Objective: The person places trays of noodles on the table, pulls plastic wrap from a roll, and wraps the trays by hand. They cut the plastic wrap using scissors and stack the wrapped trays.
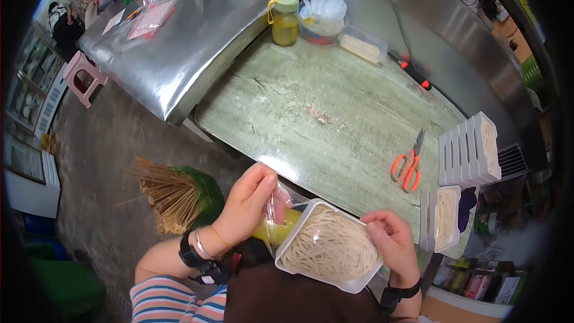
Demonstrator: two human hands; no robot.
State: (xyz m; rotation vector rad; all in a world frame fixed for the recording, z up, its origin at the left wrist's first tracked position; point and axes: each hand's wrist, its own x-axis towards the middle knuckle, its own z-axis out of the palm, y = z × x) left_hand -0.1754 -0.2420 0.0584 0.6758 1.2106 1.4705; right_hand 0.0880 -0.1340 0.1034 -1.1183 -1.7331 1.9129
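A white tray (369, 281) full of pale noodles (332, 244) is tilted in front of my body, close to the table's near edge. My left hand (248, 200) is closed, pinching clear plastic film (277, 212) that stretches toward the tray's left side. Behind the film shows a yellow-green rounded object (284, 227), partly hidden. My right hand (393, 240) grips the tray's upper right rim, fingers curled and thumb against the edge.
On the green table (287, 107) lie orange-handled scissors (409, 167). Stacked white trays (466, 155) and another noodle tray (445, 218) stand at right. A jar (285, 24), a bagged bowl (323, 18) and a clear container (363, 46) line the back. Bundled sticks (170, 197) are at left.
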